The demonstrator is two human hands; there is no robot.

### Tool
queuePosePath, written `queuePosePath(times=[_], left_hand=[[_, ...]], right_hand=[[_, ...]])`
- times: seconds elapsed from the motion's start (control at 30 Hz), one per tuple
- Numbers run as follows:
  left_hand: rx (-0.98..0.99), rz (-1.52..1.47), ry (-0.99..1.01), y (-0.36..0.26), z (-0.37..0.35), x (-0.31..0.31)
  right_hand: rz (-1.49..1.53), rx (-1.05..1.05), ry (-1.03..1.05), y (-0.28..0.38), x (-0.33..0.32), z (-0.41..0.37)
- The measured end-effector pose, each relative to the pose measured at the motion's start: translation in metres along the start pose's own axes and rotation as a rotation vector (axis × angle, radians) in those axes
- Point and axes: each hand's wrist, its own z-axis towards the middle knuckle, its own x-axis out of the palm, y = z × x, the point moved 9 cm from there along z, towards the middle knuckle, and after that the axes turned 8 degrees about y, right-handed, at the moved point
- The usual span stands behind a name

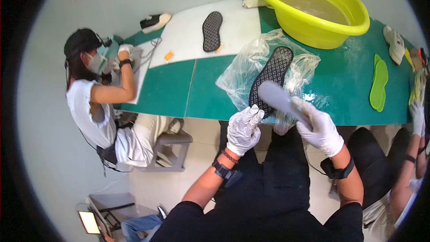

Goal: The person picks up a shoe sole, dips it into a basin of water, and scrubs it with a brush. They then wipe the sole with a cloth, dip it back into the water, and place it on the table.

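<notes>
A green-topped table point(340, 94) fills the upper and middle right of the frame; a white rectangular mat point(188, 36) covers its upper-left part; a round yellow plastic basin point(313, 31) of cloudy water stands at the upper right, near the table's far edge. A crumpled clear plastic bag point(237, 74) lies at the centre of the frame, just below the basin; a black insole with a white lattice pattern point(275, 69) rests on it, slanting from upper right to lower left. A second black patterned insole point(212, 30) lies on the white mat at top centre; a pair of lime-green insoles point(379, 84) lies at the right, well apart from the bag.

At the left of the frame a seated person in a white shirt point(87, 107) leans on the table.

Below centre, the right hand point(320, 130), in a white glove, is closed around one end of a pale grey insole point(277, 97), which crosses over the lower part of the black lattice insole; the left hand point(243, 130), also gloved in white, is open with fingers loosely together, its tips just beside the bag's near edge and holding nothing.
</notes>
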Motion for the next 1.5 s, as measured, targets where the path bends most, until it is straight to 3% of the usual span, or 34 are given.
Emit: queuePosePath(times=[0.17,0.3,0.43,0.47,0.57,0.63,0.7,0.83,0.9,0.93,1.03,1.07,1.17,1.23,1.3,1.37,1.43,1.5], left_hand=[[0.022,0.023,-0.022,0.014,-0.008,0.02],[-0.036,-0.003,-0.026,0.016,0.0,0.018],[-0.035,0.005,-0.185,0.02,-0.013,0.023],[-0.055,-0.017,-0.193,0.021,-0.013,0.026],[-0.101,-0.055,-0.191,0.019,-0.006,0.012],[-0.107,-0.067,-0.176,0.018,-0.005,0.012],[-0.101,-0.058,-0.192,0.014,-0.004,0.007],[-0.105,-0.114,-0.175,0.022,-0.005,0.01],[-0.126,-0.114,-0.084,0.022,-0.009,0.021],[-0.097,-0.134,-0.177,0.021,-0.003,0.007],[-0.132,-0.119,-0.138,0.022,-0.005,0.019],[-0.12,-0.114,-0.181,0.02,-0.004,0.012],[-0.123,-0.125,-0.189,0.019,0.0,0.005],[-0.119,-0.122,-0.193,0.018,0.0,0.004],[-0.124,-0.126,-0.18,0.021,-0.003,0.006],[-0.126,-0.151,-0.145,0.021,-0.005,0.012],[-0.155,-0.158,-0.127,0.019,0.0,0.007],[-0.139,-0.14,-0.173,0.019,0.0,0.004]], right_hand=[[-0.229,-0.147,0.044,0.014,0.016,0.011],[-0.06,-0.018,0.193,0.022,0.03,0.015],[-0.281,-0.004,0.305,0.02,0.045,0.02],[-0.188,0.012,0.359,0.011,0.045,0.023],[-0.241,-0.047,0.309,0.005,0.021,0.048],[-0.341,0.085,0.193,-0.033,-0.009,0.07],[-0.295,-0.033,-0.022,-0.031,-0.034,0.094],[-0.114,-0.046,0.231,-0.007,0.003,0.079],[-0.218,-0.072,0.462,0.029,0.033,0.06],[-0.342,0.065,0.534,0.034,0.038,0.056],[-0.245,-0.103,0.254,-0.021,0.0,0.079],[-0.205,-0.02,0.15,-0.029,-0.014,0.09],[-0.426,-0.056,0.037,-0.026,-0.03,0.105],[-0.351,-0.053,0.06,0.003,-0.011,0.094],[-0.238,-0.124,0.315,0.025,0.021,0.072],[-0.412,0.124,0.546,0.03,0.043,0.052],[-0.311,-0.118,0.324,0.015,0.023,0.064],[-0.304,-0.024,0.11,-0.022,-0.015,0.086]])
